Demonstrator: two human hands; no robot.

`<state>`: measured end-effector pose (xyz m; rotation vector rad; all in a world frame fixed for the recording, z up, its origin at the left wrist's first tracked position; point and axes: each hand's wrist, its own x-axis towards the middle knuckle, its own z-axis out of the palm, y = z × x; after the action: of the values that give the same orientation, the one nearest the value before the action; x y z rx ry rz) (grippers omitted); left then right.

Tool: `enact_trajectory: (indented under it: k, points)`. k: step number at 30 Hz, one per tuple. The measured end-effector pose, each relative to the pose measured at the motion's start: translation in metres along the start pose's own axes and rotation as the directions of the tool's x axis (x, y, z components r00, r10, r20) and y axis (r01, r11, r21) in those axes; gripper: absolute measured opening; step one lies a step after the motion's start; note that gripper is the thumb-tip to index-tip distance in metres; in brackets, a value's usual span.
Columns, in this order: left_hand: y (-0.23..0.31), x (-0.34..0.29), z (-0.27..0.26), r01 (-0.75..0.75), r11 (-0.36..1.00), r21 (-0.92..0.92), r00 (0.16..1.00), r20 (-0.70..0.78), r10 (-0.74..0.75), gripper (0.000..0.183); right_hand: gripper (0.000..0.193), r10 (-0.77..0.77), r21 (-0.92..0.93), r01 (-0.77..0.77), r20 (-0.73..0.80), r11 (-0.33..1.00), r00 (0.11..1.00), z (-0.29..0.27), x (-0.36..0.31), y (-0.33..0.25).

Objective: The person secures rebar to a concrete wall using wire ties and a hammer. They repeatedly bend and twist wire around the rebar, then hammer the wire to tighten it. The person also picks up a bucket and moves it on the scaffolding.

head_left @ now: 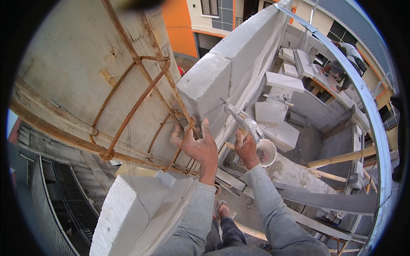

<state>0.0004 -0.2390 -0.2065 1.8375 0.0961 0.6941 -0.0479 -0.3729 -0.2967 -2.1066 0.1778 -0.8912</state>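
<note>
My left hand (197,148) is bent around the end of a rusty rebar cage (132,111), at a joint of bar and stirrup. The thumb points up, and the fingers are partly hidden behind the bars. Just to the right, my right hand (247,149) grips a grey metal tool that looks like a claw hammer (242,119); its handle is hidden in the fist. A thin dark wire or nail shows between the tool's tip and the rebar. Both hands are close to the end of a white block wall (203,81).
A lower white block wall (115,217) stands at the near left. Over to the right are loose white blocks (273,113), a white bucket (267,152) and wooden poles (341,157). A curved metal strip (376,106) bounds the right side. Another person (348,59) crouches at the far right.
</note>
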Motion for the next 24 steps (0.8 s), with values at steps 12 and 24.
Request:
enact_trajectory:
  k: [12, 24]
  points:
    - [-0.003, 0.001, -0.001, -0.085, 0.995, 0.058, 0.996, -0.015, 0.086, 0.034, 0.020, -0.006, -0.020, 0.003, -0.141, 1.000, 0.990, 0.000, 0.005, 0.000]
    - [-0.005, 0.002, -0.002, -0.180, 0.978, 0.107, 0.980, -0.069, 0.188, 0.038, 0.024, -0.277, -0.067, 0.272, -0.083, 0.960, 0.957, 0.000, 0.004, 0.001]
